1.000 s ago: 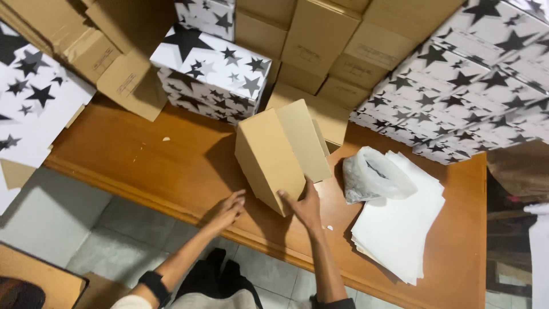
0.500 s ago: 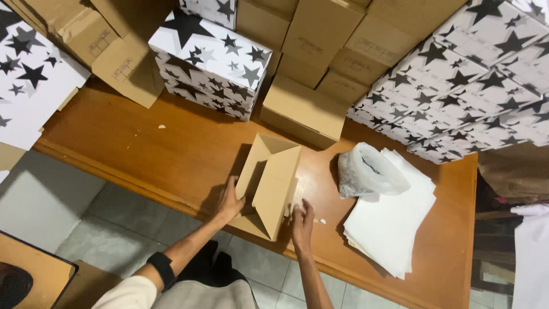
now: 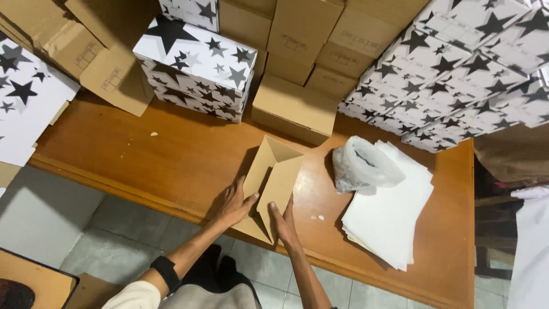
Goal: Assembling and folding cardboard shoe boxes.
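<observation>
A plain brown cardboard box (image 3: 274,177), partly folded with its walls standing up, lies on the orange-brown wooden table (image 3: 143,154) near the front edge. My left hand (image 3: 235,201) presses against its left wall, fingers spread on the cardboard. On the near right panel my right hand (image 3: 282,222) holds the box down at the bottom corner. Both hands grip the same box from either side.
A clear plastic bag (image 3: 363,166) rests on a stack of white sheets (image 3: 389,214) to the right. Star-printed white boxes (image 3: 197,66) and plain brown boxes (image 3: 294,106) are piled along the back. Flat cardboard leans at the left. Tiled floor lies below.
The box was upright and closed a second ago; now it lies lower and opened out, walls spread. Both hands have moved in and pressed onto its sides.
</observation>
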